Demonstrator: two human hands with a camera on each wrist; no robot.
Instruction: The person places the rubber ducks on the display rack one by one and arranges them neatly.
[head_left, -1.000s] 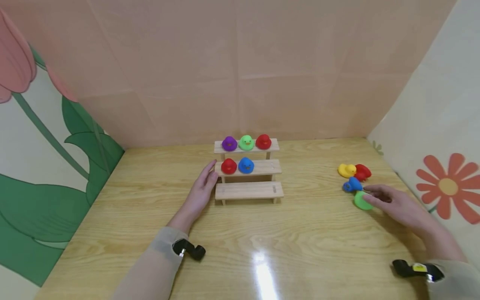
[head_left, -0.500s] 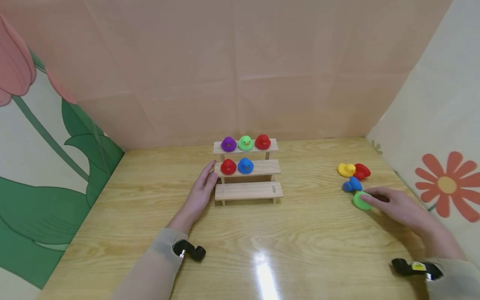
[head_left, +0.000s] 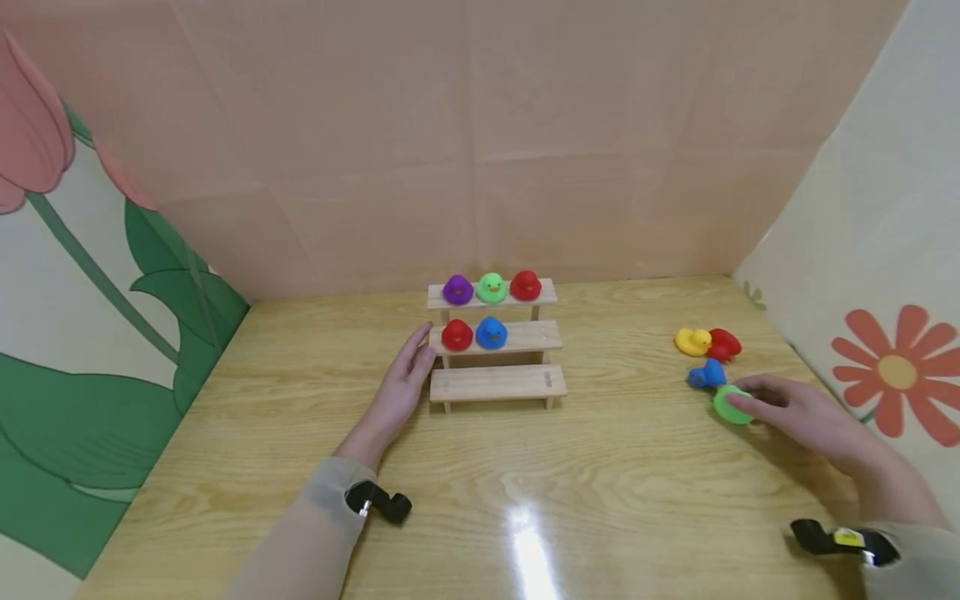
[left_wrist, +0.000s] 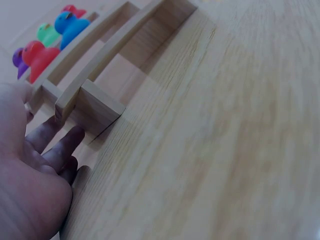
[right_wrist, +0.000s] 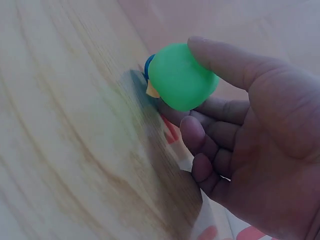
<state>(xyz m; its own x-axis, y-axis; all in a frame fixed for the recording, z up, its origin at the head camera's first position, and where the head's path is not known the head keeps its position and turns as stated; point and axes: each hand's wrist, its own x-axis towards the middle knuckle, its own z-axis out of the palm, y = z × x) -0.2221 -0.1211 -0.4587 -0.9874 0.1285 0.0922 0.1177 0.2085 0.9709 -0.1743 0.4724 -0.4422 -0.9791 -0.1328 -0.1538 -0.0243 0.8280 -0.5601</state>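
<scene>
A green rubber duck (head_left: 732, 405) is pinched between the thumb and fingers of my right hand (head_left: 806, 421), on the right of the table. In the right wrist view the green duck (right_wrist: 182, 77) is held with its rounded body toward the camera. My left hand (head_left: 401, 379) rests at the left end of a three-step wooden stand (head_left: 498, 382), its fingers loosely bent by the step ends. On the top step sit a purple duck (head_left: 457, 290), a green one and a red one. A red duck (head_left: 457, 334) and a blue duck (head_left: 492, 332) share the middle step.
Just beyond the right hand lies a blue duck (head_left: 707, 374) on its side. Behind it are a yellow duck (head_left: 692, 341) and a red duck (head_left: 725, 344). Printed walls (head_left: 896, 372) border the wooden table (head_left: 600, 483).
My right hand has closed more firmly on the green duck and drawn it slightly right and nearer. The blue duck beside it has shifted and turned a little. The left hand has stayed put.
</scene>
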